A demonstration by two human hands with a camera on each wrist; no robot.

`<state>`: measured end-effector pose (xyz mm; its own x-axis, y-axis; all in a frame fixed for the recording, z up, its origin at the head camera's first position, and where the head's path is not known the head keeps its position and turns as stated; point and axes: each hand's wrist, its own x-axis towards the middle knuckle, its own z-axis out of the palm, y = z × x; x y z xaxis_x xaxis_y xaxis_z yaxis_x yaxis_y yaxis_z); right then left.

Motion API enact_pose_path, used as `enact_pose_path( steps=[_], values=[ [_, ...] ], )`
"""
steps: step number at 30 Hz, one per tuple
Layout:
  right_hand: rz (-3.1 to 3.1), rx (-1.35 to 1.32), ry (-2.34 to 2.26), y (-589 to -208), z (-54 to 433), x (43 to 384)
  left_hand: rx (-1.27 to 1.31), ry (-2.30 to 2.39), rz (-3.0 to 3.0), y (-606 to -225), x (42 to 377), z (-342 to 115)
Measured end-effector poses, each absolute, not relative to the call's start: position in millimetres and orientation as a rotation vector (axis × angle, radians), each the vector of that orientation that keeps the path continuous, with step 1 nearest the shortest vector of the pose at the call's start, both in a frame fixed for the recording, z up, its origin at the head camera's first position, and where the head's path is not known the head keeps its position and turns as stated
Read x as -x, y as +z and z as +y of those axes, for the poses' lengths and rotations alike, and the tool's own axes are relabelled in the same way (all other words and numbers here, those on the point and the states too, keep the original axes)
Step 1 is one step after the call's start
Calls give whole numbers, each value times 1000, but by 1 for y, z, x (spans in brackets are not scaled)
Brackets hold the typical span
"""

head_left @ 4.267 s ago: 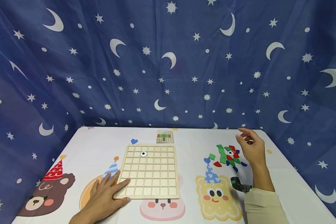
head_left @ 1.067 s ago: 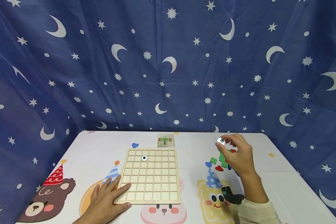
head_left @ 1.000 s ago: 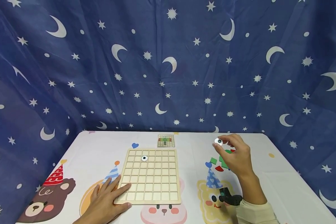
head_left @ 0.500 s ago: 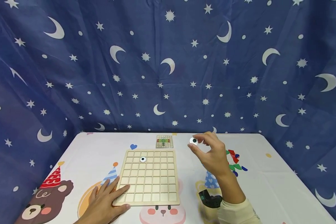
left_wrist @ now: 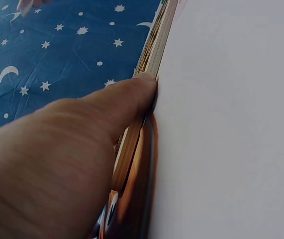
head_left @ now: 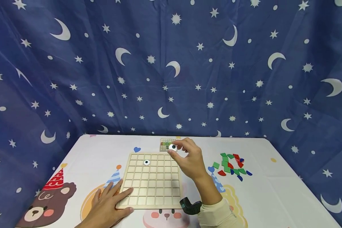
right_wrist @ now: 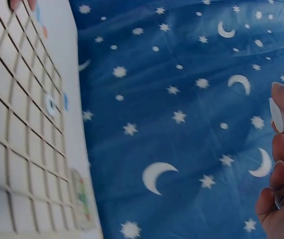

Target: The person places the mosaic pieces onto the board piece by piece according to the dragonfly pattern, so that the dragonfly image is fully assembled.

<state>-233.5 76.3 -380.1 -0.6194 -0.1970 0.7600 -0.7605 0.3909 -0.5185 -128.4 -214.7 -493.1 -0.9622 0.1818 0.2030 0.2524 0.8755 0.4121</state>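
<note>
Left hand (head_left: 108, 204): spread wide, gripping nothing, resting on left edge of pale wooden gridded board (head_left: 152, 183); best to press lightly, evenly.
Board: flat on white cartoon-printed tablecloth (head_left: 102, 152); best kept from sliding.
Seated white round disc with black pupil (head_left: 146, 162): in second row from far edge; avoid brushing.
Small square green-and-red printed card (head_left: 163, 145): just beyond board, partly hidden; worth checking.
Held white round disc with black pupil (head_left: 173, 147): raised near board's far-right corner, in no cell; if lowering, best level, pupil up.
Right hand (head_left: 189, 161): narrow, pinching held disc between thumb and fingertip; rim grip advisable.
Loose green, red and blue flat pieces (head_left: 226, 164): scattered right, well apart from board.
Left hand vs 0.5 s ago: no visible shift.
Held disc vs 0.5 s ago: carried leftward, now partly covering card.
Loose pieces vs 0.5 s ago: no longer partly behind right hand.
</note>
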Motion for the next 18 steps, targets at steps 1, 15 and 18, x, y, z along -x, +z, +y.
enact_pose_path(
  steps=[1, 15, 18],
  values=[
    [-2059, -814, 1227, -383, 72, 234, 338, -663, -2885, -494, 128, -215],
    [-2279, -662, 1390, -428, 24, 259, 319, -690, -2918, -493, 128, -216],
    [-2360, -593, 1396, -438, 18, 266, 310, -705, -2931, -493, 128, -216]
  ],
)
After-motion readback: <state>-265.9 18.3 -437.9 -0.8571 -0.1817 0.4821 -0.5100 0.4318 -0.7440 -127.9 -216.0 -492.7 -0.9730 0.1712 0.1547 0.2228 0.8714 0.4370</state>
